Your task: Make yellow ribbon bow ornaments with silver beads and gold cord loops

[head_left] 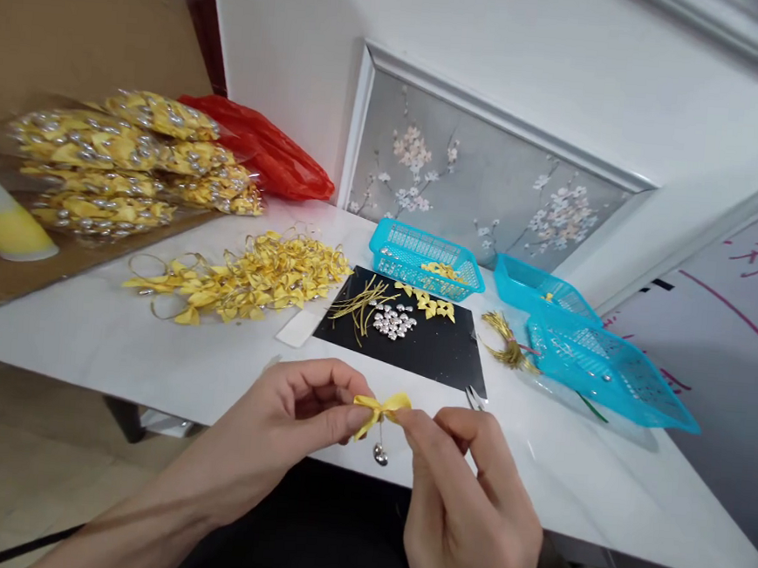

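Both hands are raised above the near edge of the white table (pixel 227 381), with a yellow bow (pixel 381 406) held between them. The left hand (pixel 303 414) pinches one end of the bow between thumb and forefinger, its other fingers curled. The right hand (pixel 476 502) grips the opposite end with its fingertips, the remaining fingers folded in. Silver beads (pixel 380 454) hang below the bow on a thin stem.

Beyond the hands lies a black mat (pixel 406 356) bearing loose silver hearts (pixel 394 322), gold ties (pixel 359 303) and small yellow bows (pixel 441 309). A metal tool (pixel 476 398) lies at its near right corner, a white card (pixel 300 327) beside its left edge. To the left is a heap of yellow bows (pixel 268 275); behind it, filled clear bags (pixel 111 142) and a red bag (pixel 275 149). A blue basket (pixel 428 255) stands behind the mat, and a bundle of gold ties (pixel 510 351) lies to its right
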The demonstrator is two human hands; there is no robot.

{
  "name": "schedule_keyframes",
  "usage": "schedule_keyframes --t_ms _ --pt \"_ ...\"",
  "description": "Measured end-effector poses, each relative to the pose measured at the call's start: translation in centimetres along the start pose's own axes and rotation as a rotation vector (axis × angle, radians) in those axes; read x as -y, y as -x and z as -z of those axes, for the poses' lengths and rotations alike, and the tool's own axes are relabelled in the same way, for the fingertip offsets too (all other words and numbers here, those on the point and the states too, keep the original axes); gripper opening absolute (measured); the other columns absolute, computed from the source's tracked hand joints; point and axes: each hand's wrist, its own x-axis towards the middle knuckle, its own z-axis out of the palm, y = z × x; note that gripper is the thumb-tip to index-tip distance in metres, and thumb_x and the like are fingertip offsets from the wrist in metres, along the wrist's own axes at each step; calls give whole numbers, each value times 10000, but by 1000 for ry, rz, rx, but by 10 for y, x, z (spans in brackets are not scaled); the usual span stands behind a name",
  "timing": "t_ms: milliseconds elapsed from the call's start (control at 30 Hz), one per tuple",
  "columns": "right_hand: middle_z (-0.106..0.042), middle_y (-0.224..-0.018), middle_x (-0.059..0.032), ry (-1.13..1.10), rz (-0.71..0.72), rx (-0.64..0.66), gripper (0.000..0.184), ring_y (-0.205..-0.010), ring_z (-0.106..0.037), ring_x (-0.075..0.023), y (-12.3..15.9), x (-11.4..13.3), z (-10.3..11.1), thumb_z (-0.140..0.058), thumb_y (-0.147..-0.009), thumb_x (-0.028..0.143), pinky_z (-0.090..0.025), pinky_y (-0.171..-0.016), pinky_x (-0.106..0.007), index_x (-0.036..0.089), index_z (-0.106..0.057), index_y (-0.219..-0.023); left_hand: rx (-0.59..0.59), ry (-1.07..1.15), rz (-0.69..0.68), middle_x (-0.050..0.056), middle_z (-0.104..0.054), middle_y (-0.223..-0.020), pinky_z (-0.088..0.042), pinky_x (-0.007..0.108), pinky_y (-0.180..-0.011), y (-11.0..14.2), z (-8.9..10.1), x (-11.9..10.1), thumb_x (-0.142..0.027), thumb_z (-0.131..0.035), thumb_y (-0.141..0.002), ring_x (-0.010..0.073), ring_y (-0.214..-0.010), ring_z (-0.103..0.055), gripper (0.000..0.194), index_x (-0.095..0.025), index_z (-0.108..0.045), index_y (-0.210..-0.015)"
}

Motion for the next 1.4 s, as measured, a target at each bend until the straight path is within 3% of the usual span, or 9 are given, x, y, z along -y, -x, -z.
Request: schedule_keyframes --t_ms 267,400,633,800,967,1133,1400 --pt "-503 -819 -45 -6 -37 29 301 -683 -499 -125 4 -1 -3 -528 -862 -47 -382 -535 -244 140 -690 -1033 0 63 16 -35 -634 -713 -414 178 -623 -2 -3 -2 -244 -753 -796 88 -668 -505 53 -200 -724 -796" --pt "-513 -799 -51 5 9 33 294 -672 -493 -127 3 -2 -2 -528 -844 -64 -377 -524 -241 113 -701 -1003 -3 68 30 -34 -624 -699 -412 179 -619 -1 -2 -2 -240 -749 -798 87 -659 -499 58 -190 -719 -786" --pt "-522 -755 -42 52 6 43 270 -636 -493 -128 1 -2 -2 -523 -868 -23 -384 -524 -248 132 -713 -979 -15 -104 -29 -35 -634 -732 -436 195 -636 -2 0 3 -274 -726 -823 103 -687 -537 62 -213 -716 -815" --pt "-476 -707 -12 39 -61 60 267 -608 -468 -129 7 -2 -3 -512 -898 19 -356 -519 -259 174 -703 -1000 -79 -334 -144 -27 -702 -762 -485 220 -661 -2 -3 0 -219 -663 -848 136 -718 -614 72 -237 -731 -836" --pt "-463 -708 -1 -82 -144 110 196 -587 -482 -116 10 0 -3 -512 -924 72 -387 -512 -242 182 -669 -964 -191 -521 -361 -42 -762 -859 -527 224 -771 2 -6 3 -140 -623 -856 151 -829 -694 163 -273 -719 -851" --pt "-494 -732 -14 -185 -202 93 190 -618 -543 -122 12 3 -4 -507 -924 65 -393 -483 -221 188 -649 -953 -161 -585 -578 -50 -768 -890 -542 206 -765 5 -6 4 -51 -589 -859 127 -830 -710 241 -275 -676 -857" --pt "-518 -716 -12 -266 -265 28 175 -585 -539 -121 13 6 -11 -508 -930 104 -415 -472 -221 190 -660 -915 -125 -529 -538 -30 -772 -890 -552 233 -747 7 -4 6 -58 -586 -869 144 -822 -715 228 -266 -680 -864"
